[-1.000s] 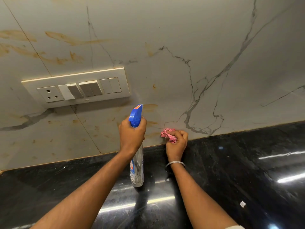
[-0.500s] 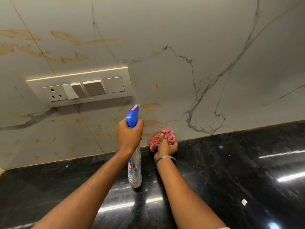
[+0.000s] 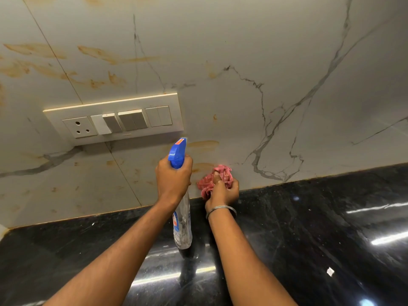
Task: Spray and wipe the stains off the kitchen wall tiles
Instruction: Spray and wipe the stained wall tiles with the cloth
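The wall tiles [image 3: 231, 36] are pale marble with grey veins and orange-brown stains [image 3: 203, 144]; more stains lie at the upper left. My left hand [image 3: 173, 177] grips a clear spray bottle with a blue trigger head [image 3: 177, 152], the nozzle pointing at the wall just below the switch plate. My right hand [image 3: 223, 191] presses a crumpled pink cloth [image 3: 207, 184] against the tile just above the counter edge, right beside the bottle. A metal bangle sits on the right wrist.
A cream switch plate with a socket [image 3: 114, 117] is mounted on the wall, up and left of the bottle. A glossy black stone counter [image 3: 309, 228] runs along the base of the wall. A small white scrap [image 3: 330, 271] lies on it at right.
The right hand with the cloth slid left along the bottom of the tile toward the bottle and opened the cloth out wider. The bottle stayed roughly in place. The view shifted slightly.
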